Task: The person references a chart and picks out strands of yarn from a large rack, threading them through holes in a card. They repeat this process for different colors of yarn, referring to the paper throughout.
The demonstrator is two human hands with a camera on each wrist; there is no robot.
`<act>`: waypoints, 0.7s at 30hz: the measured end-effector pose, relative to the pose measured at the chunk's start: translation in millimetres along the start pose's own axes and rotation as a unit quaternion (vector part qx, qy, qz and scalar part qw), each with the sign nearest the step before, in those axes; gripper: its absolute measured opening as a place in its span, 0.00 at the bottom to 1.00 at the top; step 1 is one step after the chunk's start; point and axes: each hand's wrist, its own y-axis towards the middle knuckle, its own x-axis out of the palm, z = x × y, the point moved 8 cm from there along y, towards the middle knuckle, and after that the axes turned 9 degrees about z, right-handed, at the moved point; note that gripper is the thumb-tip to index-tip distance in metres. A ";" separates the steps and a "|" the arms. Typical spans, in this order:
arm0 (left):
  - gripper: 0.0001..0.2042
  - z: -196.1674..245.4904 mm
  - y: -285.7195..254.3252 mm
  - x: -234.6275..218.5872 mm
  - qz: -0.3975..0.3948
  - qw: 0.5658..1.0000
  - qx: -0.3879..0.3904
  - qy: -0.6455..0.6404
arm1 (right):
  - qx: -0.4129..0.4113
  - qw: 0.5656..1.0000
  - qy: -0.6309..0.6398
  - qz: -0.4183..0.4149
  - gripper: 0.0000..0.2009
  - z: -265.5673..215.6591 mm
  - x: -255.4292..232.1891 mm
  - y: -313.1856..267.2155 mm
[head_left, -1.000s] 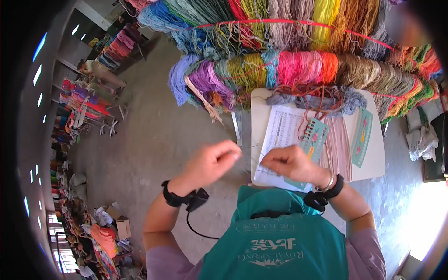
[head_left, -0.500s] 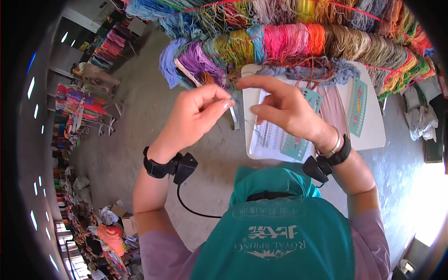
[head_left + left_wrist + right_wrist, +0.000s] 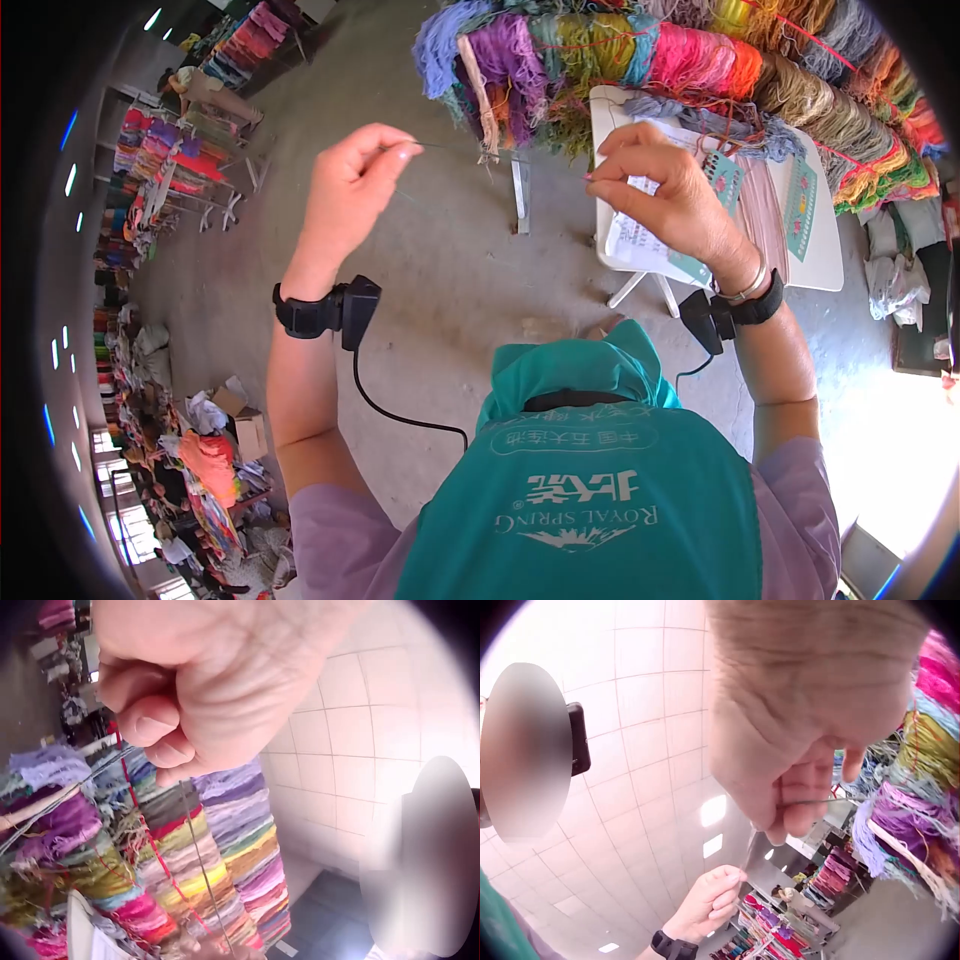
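In the head view my left hand (image 3: 355,190) is raised over the floor, thumb and fingertips pinching a thin dark thread. The left wrist view shows the thread (image 3: 201,847) running down from its curled fingers. My right hand (image 3: 668,195) is up in front of a small white table (image 3: 822,272), its thumb and fingers pinching the thread too. Strands of thread (image 3: 817,801) cross its fingers in the right wrist view. Between the hands the thread spans a wide gap and shows only faintly from above.
Beyond the table hang thick rows of coloured yarn skeins (image 3: 690,65). The table bears a pale pink skein (image 3: 763,205), printed sheets and green cards (image 3: 801,210). A person (image 3: 215,95) bends by yarn racks at the far left. A cardboard box (image 3: 245,425) stands lower left.
The hands were close together; the left has moved left and up, the right to the right, so the gap has widened. The right fingers, spread half a second ago, have closed. The view has shifted.
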 end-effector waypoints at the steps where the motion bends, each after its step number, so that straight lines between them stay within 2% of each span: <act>1: 0.05 -7.9 -1.2 -10.9 0.045 0.999 -0.029 0.009 | 0.045 0.996 0.076 -0.034 0.03 11.2 6.8 -7.6; 3: 0.05 -24.2 -4.4 -33.0 0.102 0.995 -0.004 0.021 | 0.174 0.967 0.142 -0.120 0.05 26.3 32.6 -40.7; 4: 0.05 -33.0 -6.6 -41.9 0.130 0.991 0.007 0.027 | 0.254 0.931 0.213 -0.150 0.06 34.6 48.1 -64.4; 7: 0.06 -52.9 -16.5 -52.3 0.145 0.989 -0.008 0.014 | 0.453 0.775 0.381 -0.222 0.09 66.1 100.8 -167.7; 10: 0.06 -57.6 -17.4 -48.4 0.153 0.988 -0.005 0.013 | 0.533 0.740 0.351 -0.213 0.09 90.6 96.1 -211.1; 11: 0.07 -57.2 -17.0 -46.8 0.155 0.988 -0.002 0.020 | 0.544 0.737 0.356 -0.185 0.10 110.0 92.9 -225.6; 14: 0.07 -67.4 -16.3 -44.4 0.192 0.981 -0.022 0.001 | 0.526 0.786 0.301 -0.123 0.10 160.3 68.9 -257.6; 17: 0.08 -77.6 -14.1 -35.0 0.211 0.977 -0.011 -0.036 | 0.543 0.796 0.257 -0.074 0.10 194.4 47.7 -301.9; 20: 0.07 -67.0 1.6 -42.3 0.244 0.968 0.009 -0.060 | 0.555 0.803 0.208 -0.061 0.09 214.4 35.9 -327.4; 21: 0.07 -62.4 5.9 -45.6 0.257 0.964 0.017 -0.068 | 0.546 0.820 0.159 -0.065 0.09 225.9 33.1 -339.5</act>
